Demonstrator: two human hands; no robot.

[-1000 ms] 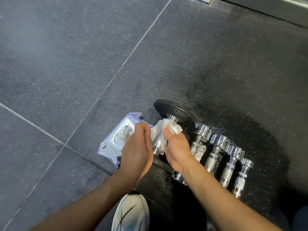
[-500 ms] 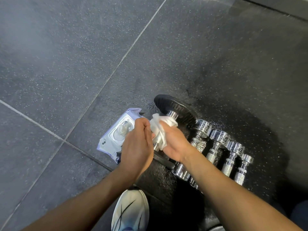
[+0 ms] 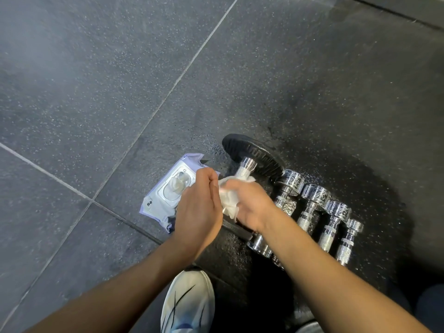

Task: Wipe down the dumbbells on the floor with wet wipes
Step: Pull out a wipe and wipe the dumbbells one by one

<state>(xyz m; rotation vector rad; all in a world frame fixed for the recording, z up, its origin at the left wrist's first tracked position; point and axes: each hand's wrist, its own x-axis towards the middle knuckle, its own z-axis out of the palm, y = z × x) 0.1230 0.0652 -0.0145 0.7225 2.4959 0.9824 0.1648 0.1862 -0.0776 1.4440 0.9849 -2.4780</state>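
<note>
A large dumbbell with black plates [image 3: 252,155] lies on the dark floor, its chrome handle running down under my hands. My right hand [image 3: 249,205] grips a crumpled white wet wipe [image 3: 230,198] wrapped on that handle. Close beside it on the left, my left hand [image 3: 197,207] is curled with its fingertips touching the wipe; what it grips is hidden. Several small chrome dumbbells [image 3: 312,207] lie in a row to the right. The pack of wet wipes [image 3: 168,195] lies left of my hands, its lid open.
My white shoe [image 3: 187,301] stands just below my hands. The floor is dark speckled rubber tile with pale seams [image 3: 134,140], and it looks wet around the dumbbells. A darker raised edge [image 3: 408,10] runs across the top right corner.
My right hand has slid the wipe a little down the handle, baring more chrome near the black plate. My left hand stays beside it.
</note>
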